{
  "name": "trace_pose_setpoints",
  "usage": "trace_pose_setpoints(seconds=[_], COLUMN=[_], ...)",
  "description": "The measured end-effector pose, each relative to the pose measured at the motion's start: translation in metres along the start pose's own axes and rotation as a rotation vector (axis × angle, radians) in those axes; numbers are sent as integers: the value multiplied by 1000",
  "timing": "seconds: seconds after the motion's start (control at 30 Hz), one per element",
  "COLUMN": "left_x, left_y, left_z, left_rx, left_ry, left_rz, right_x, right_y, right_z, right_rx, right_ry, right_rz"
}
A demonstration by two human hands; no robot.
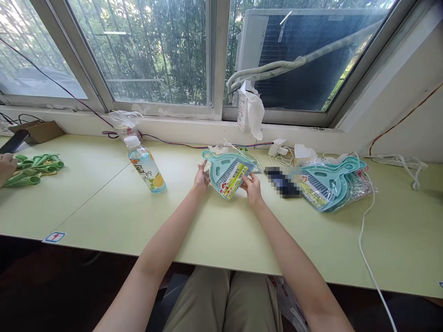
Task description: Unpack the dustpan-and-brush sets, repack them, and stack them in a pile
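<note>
A teal dustpan (219,168) with a small brush and a bright printed label is held up over the middle of the table (214,235), its ring handle at the upper left. My left hand (201,176) grips its left side near the ring. On the lower right, by the label, my right hand (252,188) has its fingers closed on the edge. Just behind it lies a clear bag with green pieces, partly hidden. Farther right, several similar teal dustpans (332,182) are stacked in clear plastic wrapping.
A drink bottle (147,166) stands left of my hands. A dark blurred-out object (284,182) lies right of them. Green parts (34,170) and another person's hand (7,168) are at far left. A white cable (363,230) crosses the right side; a tissue pack (247,110) sits at the window.
</note>
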State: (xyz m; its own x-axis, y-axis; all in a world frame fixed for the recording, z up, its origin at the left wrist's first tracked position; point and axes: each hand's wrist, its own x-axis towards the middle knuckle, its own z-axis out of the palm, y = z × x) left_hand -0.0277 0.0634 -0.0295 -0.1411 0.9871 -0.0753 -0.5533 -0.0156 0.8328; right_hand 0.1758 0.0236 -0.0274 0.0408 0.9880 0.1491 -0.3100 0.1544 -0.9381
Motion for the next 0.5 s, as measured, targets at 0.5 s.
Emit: trace_pose_setpoints(seconds=[0.5], left_x=[-6], left_y=[37], left_z=[-18], left_rx=[497], left_ry=[19], left_rz=[320], right_x=[7], right_y=[-18], right_z=[-22], right_rx=[-228], right_ry=[-80], right_rz=[17])
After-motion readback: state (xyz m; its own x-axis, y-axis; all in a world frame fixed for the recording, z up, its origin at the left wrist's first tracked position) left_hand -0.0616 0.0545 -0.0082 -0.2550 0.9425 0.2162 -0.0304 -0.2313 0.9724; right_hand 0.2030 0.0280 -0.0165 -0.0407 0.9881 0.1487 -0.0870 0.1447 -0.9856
